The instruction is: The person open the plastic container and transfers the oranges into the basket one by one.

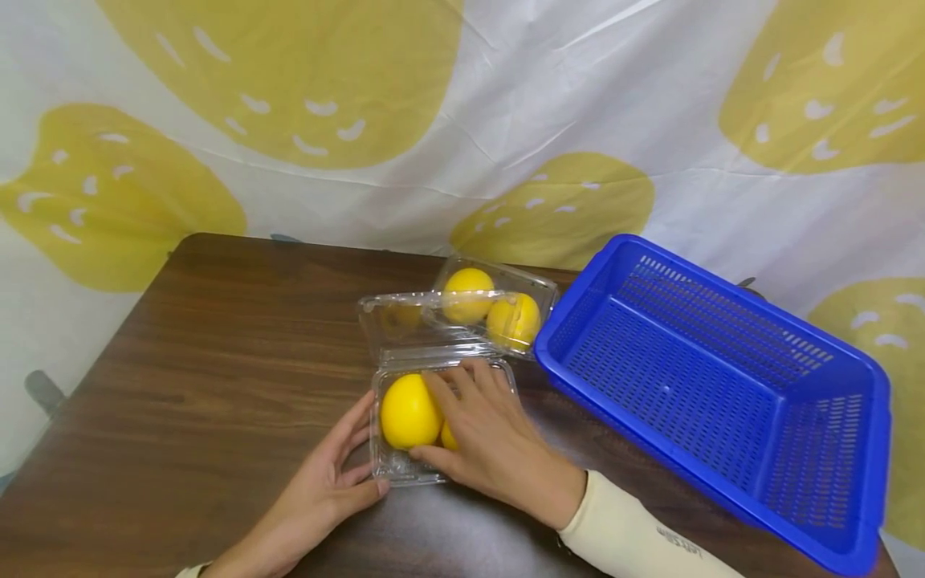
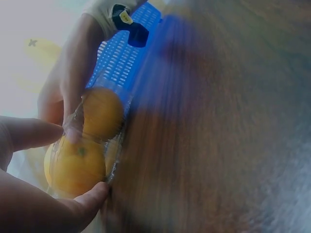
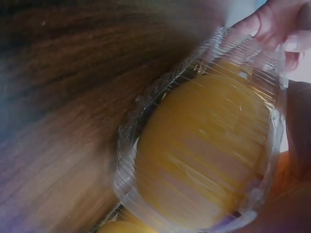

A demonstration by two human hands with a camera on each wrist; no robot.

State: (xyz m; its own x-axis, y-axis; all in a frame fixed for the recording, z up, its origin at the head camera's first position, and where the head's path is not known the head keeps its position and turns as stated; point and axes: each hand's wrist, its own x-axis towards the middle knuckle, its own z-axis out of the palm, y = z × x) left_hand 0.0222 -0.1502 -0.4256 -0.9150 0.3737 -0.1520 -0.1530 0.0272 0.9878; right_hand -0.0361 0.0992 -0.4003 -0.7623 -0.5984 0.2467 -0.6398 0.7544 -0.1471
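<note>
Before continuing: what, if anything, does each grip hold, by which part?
Left grip: the clear container, by its left side. Right grip: over a yellow fruit; hold cannot be told.

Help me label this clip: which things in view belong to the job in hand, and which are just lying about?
In the job:
open clear container, held by the left hand
yellow fruits inside it, one under the right hand

Apparently lying about:
second clear container with two more fruits
blue basket, untouched

Two yellow fruits (image 1: 409,411) (both round) sit side by side in an open, clear plastic container (image 1: 401,466).
</note>
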